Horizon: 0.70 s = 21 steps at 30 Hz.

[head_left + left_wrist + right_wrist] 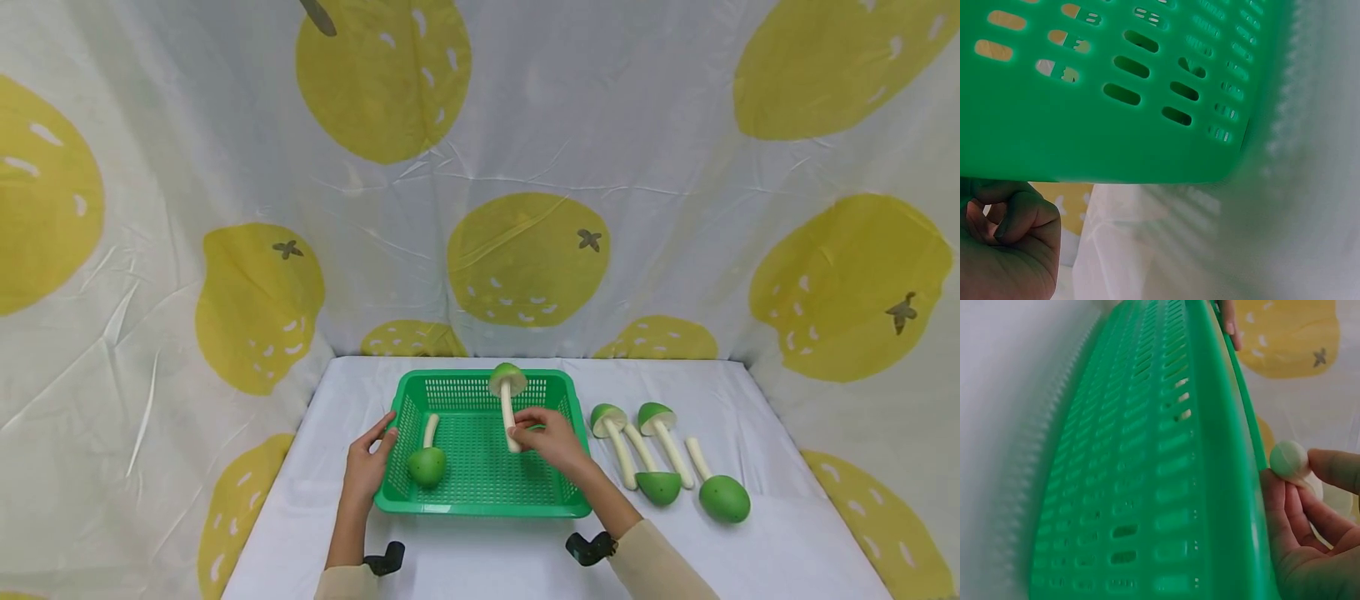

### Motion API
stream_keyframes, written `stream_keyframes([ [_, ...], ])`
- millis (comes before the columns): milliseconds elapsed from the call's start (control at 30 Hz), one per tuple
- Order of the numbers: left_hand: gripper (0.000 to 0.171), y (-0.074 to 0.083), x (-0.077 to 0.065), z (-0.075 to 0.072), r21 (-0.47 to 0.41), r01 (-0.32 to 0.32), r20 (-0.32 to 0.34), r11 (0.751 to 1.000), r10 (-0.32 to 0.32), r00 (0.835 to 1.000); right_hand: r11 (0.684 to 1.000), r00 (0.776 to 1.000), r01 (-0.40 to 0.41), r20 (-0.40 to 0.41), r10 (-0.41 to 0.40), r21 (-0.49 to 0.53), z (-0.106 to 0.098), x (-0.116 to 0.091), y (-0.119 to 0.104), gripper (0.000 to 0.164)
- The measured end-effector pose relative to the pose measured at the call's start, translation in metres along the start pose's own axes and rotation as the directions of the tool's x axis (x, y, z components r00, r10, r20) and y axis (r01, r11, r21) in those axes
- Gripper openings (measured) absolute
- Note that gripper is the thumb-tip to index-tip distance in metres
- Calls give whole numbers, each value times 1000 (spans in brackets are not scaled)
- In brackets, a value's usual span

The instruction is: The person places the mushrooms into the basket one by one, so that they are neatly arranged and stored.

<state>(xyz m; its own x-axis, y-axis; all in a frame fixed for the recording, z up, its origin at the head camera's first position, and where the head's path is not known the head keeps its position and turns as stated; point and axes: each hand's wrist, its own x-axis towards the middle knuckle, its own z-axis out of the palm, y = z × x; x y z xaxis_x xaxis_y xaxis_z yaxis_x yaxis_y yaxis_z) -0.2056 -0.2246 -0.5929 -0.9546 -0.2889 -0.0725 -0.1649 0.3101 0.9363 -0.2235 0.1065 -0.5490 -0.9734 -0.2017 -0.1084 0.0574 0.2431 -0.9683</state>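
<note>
My right hand (551, 436) pinches a toy mushroom (507, 408) by the lower end of its pale stem. Its green cap points up and away, over the right half of a green plastic basket (480, 507). In the right wrist view the round stem end (1289, 460) sits between thumb and fingers, just past the basket's rim. With thumb and fingers, my left hand (365, 467) grips the basket's left rim; in the left wrist view that hand (1019, 240) shows curled at the edge. A second mushroom (427, 467) lies in the basket's left half, stem pointing away.
On the white cloth (480, 554) right of the basket lie several more green-capped mushrooms, among them a near one (724, 498) and a far one (657, 418). A lemon-print curtain (528, 258) encloses the table at the back and sides.
</note>
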Motion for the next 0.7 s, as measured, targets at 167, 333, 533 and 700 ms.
stream_keyframes([
  [167,38,-1,1,0,-9,-2,3,1000,2,1000,1000,1000,-9,6,9,-16,9,2,3,26],
  [333,39,-2,0,-1,-10,-8,10,1000,8,1000,1000,999,10,36,-9,-15,19,4,6,28],
  [533,39,-2,0,-3,-5,-20,-11,1000,20,1000,1000,996,23,86,-23,3,33,7,8,30],
  [700,39,-3,1,0,-21,-14,0,1000,14,1000,999,995,28,100,-26,-19,39,5,7,30],
])
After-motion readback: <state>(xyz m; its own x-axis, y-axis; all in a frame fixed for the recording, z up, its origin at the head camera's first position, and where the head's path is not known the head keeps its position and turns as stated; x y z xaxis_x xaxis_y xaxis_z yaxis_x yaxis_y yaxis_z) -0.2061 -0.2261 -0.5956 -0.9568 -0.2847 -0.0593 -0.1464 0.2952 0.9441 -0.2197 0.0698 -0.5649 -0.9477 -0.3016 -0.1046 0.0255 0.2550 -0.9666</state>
